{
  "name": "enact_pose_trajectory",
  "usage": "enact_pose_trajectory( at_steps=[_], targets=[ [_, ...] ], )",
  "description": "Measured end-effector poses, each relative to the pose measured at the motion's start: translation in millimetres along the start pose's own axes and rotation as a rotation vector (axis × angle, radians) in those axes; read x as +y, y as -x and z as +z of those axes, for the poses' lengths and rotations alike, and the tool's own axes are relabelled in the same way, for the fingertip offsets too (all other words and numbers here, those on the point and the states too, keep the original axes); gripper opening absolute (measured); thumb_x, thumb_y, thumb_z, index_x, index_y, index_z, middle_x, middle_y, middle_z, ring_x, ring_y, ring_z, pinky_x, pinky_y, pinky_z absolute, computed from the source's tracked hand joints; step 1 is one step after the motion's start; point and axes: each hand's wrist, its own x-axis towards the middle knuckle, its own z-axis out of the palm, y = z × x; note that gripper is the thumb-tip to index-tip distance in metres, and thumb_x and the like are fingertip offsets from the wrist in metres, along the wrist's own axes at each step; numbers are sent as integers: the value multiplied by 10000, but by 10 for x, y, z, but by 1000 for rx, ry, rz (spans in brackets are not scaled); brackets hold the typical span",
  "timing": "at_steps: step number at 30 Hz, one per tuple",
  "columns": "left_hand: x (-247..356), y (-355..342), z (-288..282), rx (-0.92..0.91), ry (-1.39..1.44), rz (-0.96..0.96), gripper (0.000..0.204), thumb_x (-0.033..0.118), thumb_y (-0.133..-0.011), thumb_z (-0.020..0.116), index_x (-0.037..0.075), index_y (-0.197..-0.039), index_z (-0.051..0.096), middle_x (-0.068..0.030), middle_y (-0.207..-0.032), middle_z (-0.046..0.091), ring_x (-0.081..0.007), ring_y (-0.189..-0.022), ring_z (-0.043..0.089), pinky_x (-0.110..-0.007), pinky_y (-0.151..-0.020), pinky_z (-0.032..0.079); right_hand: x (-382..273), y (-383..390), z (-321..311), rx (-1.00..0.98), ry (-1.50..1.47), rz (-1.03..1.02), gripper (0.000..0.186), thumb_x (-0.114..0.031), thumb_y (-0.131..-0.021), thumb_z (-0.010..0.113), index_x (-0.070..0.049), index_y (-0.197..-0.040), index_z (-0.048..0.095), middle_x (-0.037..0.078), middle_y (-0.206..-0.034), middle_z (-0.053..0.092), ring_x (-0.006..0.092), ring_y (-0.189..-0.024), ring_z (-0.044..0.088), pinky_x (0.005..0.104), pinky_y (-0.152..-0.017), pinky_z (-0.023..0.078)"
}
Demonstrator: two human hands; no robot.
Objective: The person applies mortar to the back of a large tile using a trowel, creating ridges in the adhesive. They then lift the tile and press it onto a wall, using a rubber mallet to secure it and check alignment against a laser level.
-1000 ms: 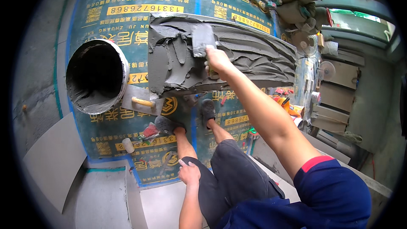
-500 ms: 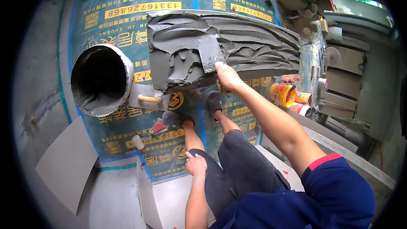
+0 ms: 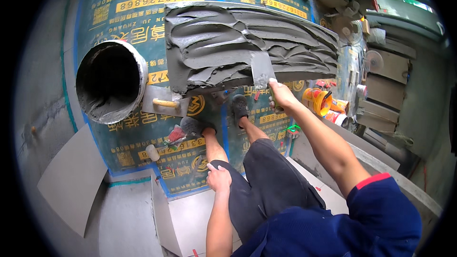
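My right hand is closed round the handle of a trowel, and its flat grey blade lies against the near edge of the mortar. Wet grey mortar covers a long rectangular slab in wavy ridges. Near my knee, my left hand rests with fingers partly spread and nothing in them. Left of the slab stands a round bucket with grey mortar inside its wall. Between bucket and slab lies a flat finishing trowel with a wooden handle.
Printed green sheeting covers the floor, joined with blue tape. A yellow bucket and other containers stand to the right. A fan is farther off, and large grey panels lean at the left. A white cup lies near my feet.
My right hand has drawn the trowel right and toward me, from the middle of the mortar to its near edge. The patch it crossed now shows fresh ridges. The left hand stays by my knee.
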Motion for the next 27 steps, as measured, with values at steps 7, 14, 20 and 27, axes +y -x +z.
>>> enact_pose_trajectory(
  at_steps=[7, 14, 20, 27],
  targets=[
    [69, 35, -22, -28, -34, 39, 560, 289, -898, 485, -36, -1346, 404, -244, -1003, 651, -390, -926, 643, -462, -842, 492, 59, 632, 1588, -317, -322, 0, 515, -563, -946, 444, -54, -943, 519, 62, -694, 550, 155, -474, 536, 317, -455, 466],
    [30, 35, -34, -50, -45, 49, 571, 290, -907, 471, -42, -1362, 384, -267, -1024, 645, -403, -936, 638, -464, -858, 488, 182, 543, 973, -32, 821, -394, 491, -462, -941, 468, 13, -1063, 478, 318, -899, 644, 472, -847, 637, 548, -741, 511],
    [-36, -10, 22, -12, -53, 38, 572, 294, -908, 461, -37, -1367, 383, -276, -1010, 649, -407, -933, 644, -464, -852, 492, 569, 143, -99, 239, 780, -255, 511, -461, -952, 452, 17, -1129, 490, 322, -968, 636, 473, -946, 615, 537, -839, 473],
    [-3, 25, 51, -3, -73, 37, 551, 280, -906, 463, -50, -1343, 402, -280, -1004, 648, -411, -936, 640, -467, -857, 490, 488, 92, 25, -176, -809, 169, 444, -504, -958, 447, -65, -986, 508, 61, -669, 523, 174, -498, 516, 325, -453, 455]
  ],
)
